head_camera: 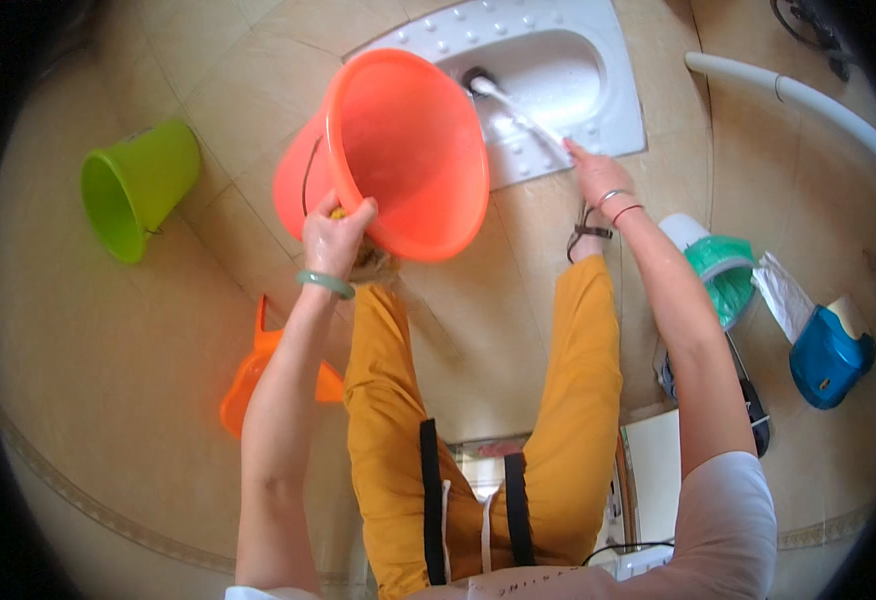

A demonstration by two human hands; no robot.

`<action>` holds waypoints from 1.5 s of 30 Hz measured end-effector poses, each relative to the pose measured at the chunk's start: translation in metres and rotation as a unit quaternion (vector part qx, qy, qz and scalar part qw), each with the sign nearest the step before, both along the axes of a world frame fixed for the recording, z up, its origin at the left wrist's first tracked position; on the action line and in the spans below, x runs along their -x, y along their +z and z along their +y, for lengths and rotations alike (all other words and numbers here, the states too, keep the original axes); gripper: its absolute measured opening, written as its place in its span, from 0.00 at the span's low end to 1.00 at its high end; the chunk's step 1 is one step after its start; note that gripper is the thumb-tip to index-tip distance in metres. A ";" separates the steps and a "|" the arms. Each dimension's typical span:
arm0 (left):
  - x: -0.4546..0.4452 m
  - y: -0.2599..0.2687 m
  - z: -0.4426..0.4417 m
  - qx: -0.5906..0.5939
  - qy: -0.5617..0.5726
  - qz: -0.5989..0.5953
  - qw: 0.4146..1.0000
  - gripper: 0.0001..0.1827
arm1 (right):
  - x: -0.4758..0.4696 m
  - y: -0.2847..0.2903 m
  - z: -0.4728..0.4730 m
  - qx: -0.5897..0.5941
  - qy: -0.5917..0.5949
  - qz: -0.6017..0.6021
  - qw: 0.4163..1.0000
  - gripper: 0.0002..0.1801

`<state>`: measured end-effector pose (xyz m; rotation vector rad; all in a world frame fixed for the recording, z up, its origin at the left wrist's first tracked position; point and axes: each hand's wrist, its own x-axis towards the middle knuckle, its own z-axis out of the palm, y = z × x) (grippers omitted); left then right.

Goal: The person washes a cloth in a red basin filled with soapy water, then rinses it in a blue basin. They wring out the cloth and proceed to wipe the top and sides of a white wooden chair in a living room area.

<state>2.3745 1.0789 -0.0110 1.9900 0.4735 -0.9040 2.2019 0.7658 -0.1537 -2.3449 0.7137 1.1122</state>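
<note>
My left hand (338,232) grips the rim of a large coral-orange plastic bucket (415,157), which is tilted so that its inside faces me. Something yellow shows under the fingers. My right hand (599,176) is closed on the white handle of a toilet brush (524,120). Its head reaches into the dark drain hole of the white ceramic squat toilet (622,112). The bucket's far side overlaps the left edge of the toilet in this view.
A green bucket (142,187) is at the left, an orange plastic dustpan or scoop (247,382) below it. At the right are a small bin with a green liner (723,274), a blue tissue holder (828,360) and a white pipe (790,90). My legs stand apart on the tiles.
</note>
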 end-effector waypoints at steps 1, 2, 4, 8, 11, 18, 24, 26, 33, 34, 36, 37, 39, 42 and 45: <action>-0.004 -0.001 0.003 -0.006 -0.011 0.001 1.000 0.08 | -0.011 0.003 0.009 -0.008 0.010 -0.018 1.000 0.21; -0.006 -0.003 0.006 -0.011 -0.021 0.001 1.000 0.08 | -0.019 0.009 0.011 -0.014 0.020 -0.036 0.999 0.21; -0.005 -0.002 0.020 -0.018 -0.025 0.003 1.000 0.08 | -0.006 0.034 0.008 -0.015 -0.021 -0.049 0.998 0.21; -0.008 0.006 0.025 -0.003 0.001 0.002 1.000 0.07 | 0.052 0.063 -0.035 0.006 -0.100 -0.114 0.988 0.23; -0.008 0.008 0.034 -0.006 -0.006 0.004 1.000 0.06 | 0.042 0.050 -0.072 0.073 -0.114 -0.098 0.986 0.25; -0.009 0.005 0.033 -0.014 -0.002 0.029 0.999 0.06 | -0.029 -0.016 -0.010 0.056 -0.119 -0.066 0.989 0.28; -0.012 0.004 0.051 -0.015 -0.016 0.017 1.000 0.08 | 0.003 0.010 -0.077 0.083 -0.029 -0.001 0.996 0.26; -0.012 -0.003 0.043 0.004 -0.008 0.013 1.000 0.08 | 0.027 -0.016 -0.133 0.137 -0.087 -0.069 0.984 0.28; -0.014 0.004 0.046 -0.017 -0.005 0.024 1.000 0.06 | -0.005 -0.024 0.048 -0.030 -0.076 -0.051 0.995 0.30; -0.013 0.001 0.047 -0.006 -0.001 0.018 1.000 0.05 | -0.007 -0.016 0.059 -0.037 -0.055 -0.050 0.997 0.30; -0.014 -0.001 0.053 -0.011 0.003 0.017 1.000 0.06 | -0.013 -0.006 0.067 -0.053 -0.010 -0.047 0.997 0.31; -0.015 -0.002 0.057 -0.013 0.006 0.020 1.000 0.06 | -0.011 -0.007 0.049 -0.043 -0.003 -0.043 0.998 0.30; -0.015 -0.004 0.064 -0.018 0.013 0.012 1.000 0.07 | -0.006 -0.007 -0.010 0.006 -0.005 -0.036 0.999 0.28; -0.015 -0.010 0.052 -0.002 0.027 0.008 1.000 0.09 | 0.047 -0.026 -0.113 0.114 -0.044 -0.061 0.991 0.28; -0.018 -0.009 0.069 -0.022 0.005 0.039 0.999 0.12 | 0.104 -0.002 -0.125 0.129 -0.034 -0.026 0.991 0.29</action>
